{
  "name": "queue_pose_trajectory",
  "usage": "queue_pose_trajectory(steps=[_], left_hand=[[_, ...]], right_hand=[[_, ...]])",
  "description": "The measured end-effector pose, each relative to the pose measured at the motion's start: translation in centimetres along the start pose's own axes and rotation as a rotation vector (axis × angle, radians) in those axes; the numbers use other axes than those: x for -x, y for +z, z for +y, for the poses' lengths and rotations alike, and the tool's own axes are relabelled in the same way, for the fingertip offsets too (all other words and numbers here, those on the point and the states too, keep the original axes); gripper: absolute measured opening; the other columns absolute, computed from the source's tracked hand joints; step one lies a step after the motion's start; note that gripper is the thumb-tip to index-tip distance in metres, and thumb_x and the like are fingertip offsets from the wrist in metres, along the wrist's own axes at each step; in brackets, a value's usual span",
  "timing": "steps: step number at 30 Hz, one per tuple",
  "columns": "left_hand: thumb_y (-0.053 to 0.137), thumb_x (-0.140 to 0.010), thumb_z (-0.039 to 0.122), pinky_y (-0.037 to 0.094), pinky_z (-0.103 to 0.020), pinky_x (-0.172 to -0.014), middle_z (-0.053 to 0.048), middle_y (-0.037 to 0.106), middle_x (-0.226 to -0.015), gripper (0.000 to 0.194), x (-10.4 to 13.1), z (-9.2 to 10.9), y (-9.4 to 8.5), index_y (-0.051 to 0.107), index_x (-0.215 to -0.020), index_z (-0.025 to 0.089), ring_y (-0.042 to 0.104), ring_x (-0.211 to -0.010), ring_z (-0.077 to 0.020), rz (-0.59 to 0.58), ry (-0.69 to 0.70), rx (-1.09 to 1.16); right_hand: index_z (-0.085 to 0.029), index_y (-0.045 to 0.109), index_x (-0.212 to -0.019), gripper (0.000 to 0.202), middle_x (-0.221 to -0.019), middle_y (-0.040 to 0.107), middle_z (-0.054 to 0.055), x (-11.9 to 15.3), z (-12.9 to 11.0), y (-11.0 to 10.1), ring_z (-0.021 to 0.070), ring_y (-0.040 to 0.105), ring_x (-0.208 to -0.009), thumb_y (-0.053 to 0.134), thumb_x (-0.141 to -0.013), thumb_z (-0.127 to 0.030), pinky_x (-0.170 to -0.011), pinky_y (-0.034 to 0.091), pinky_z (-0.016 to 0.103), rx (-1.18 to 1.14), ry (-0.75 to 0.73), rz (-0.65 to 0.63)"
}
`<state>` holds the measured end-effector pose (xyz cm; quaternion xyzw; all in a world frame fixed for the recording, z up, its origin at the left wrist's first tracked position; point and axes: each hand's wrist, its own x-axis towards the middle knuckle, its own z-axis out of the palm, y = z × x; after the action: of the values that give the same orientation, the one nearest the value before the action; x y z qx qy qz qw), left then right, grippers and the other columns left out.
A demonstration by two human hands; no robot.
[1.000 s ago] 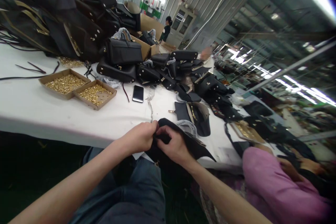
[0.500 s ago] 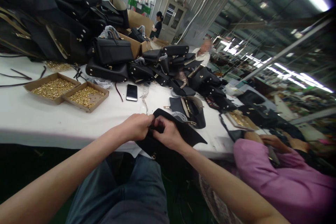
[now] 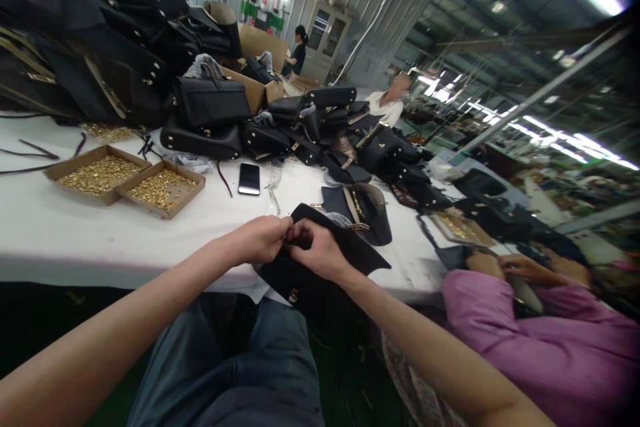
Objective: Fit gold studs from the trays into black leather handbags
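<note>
A black leather handbag [image 3: 320, 288] lies tilted over the near table edge, with a gold clasp on its lower front. My left hand [image 3: 267, 239] is closed in a fist at the bag's left side, thumb and fingers pressed together. Curled fingers of my right hand [image 3: 317, 250] pinch the bag close beside the left fingertips. Whatever small part lies between the fingers is hidden. Just beyond, another black handbag [image 3: 373, 217] sits open on the table, its beige lining and gold trim showing.
Two cardboard trays of small gold metal pieces [image 3: 100, 172] stand on the white table [image 3: 125, 240] at left, near a phone [image 3: 249, 179]. Black bags [image 3: 210, 101] are piled behind. A co-worker in a pink sleeve [image 3: 480, 307] works close on the right.
Both hands stay at almost the same spot on the handbag. Its gold clasp shows slightly more plainly now. The co-worker's hands at right have shifted a little.
</note>
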<state>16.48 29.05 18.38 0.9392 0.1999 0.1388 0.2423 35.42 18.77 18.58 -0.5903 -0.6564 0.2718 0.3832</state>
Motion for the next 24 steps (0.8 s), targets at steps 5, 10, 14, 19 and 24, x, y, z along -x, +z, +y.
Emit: queue_pose_trajectory(steps=[5, 10, 14, 19, 24], left_hand=[[0.059, -0.087, 0.011, 0.042, -0.030, -0.065, -0.006, 0.073, -0.087, 0.023, -0.2, 0.0, 0.3, 0.065, -0.107, 0.021, 0.071, -0.081, -0.0253, 0.033, -0.012, 0.016], [0.057, -0.082, 0.008, 0.043, -0.029, -0.068, -0.004, 0.072, -0.088, 0.030, -0.2, -0.2, 0.9, 0.063, -0.108, 0.022, 0.067, -0.078, -0.0222, 0.104, -0.024, 0.120], [0.059, -0.081, 0.010, 0.041, -0.028, -0.065, -0.001, 0.068, -0.083, 0.024, -0.2, -0.6, 1.4, 0.062, -0.102, 0.022, 0.063, -0.073, -0.0196, 0.170, -0.024, 0.208], [0.063, -0.080, 0.013, 0.043, -0.026, -0.063, 0.000, 0.069, -0.079, 0.024, -0.4, -0.8, 2.2, 0.065, -0.103, 0.019, 0.063, -0.069, -0.0170, 0.213, -0.095, 0.367], [0.067, -0.080, 0.020, 0.044, -0.025, -0.061, -0.002, 0.072, -0.078, 0.030, -0.3, -1.2, 2.9, 0.075, -0.108, 0.015, 0.066, -0.068, -0.0172, 0.246, -0.199, 0.426]], right_hand=[[-0.023, 0.061, -0.091, 0.017, -0.096, 0.074, 0.002, -0.2, 0.2, -0.1, 0.0210, 0.070, -0.087, 0.073, -0.081, -0.023, -0.083, 0.057, 0.034, -0.004, 0.023, 0.006], [-0.021, 0.063, -0.090, 0.015, -0.091, 0.073, 0.000, -0.7, 0.8, 0.1, 0.0192, 0.067, -0.082, 0.074, -0.078, -0.022, -0.076, 0.053, 0.031, -0.010, 0.041, 0.041], [-0.020, 0.065, -0.088, 0.015, -0.084, 0.070, -0.001, -1.0, 1.0, 0.1, 0.0178, 0.065, -0.076, 0.075, -0.077, -0.023, -0.070, 0.049, 0.029, -0.005, 0.088, 0.067], [-0.020, 0.065, -0.088, 0.016, -0.084, 0.071, 0.000, -1.0, 0.9, 0.1, 0.0174, 0.065, -0.074, 0.077, -0.078, -0.024, -0.067, 0.048, 0.028, -0.037, 0.122, 0.070], [-0.019, 0.066, -0.088, 0.022, -0.084, 0.074, 0.002, -1.1, 0.8, 0.3, 0.0181, 0.066, -0.074, 0.082, -0.078, -0.030, -0.066, 0.048, 0.028, -0.091, 0.190, 0.077]])
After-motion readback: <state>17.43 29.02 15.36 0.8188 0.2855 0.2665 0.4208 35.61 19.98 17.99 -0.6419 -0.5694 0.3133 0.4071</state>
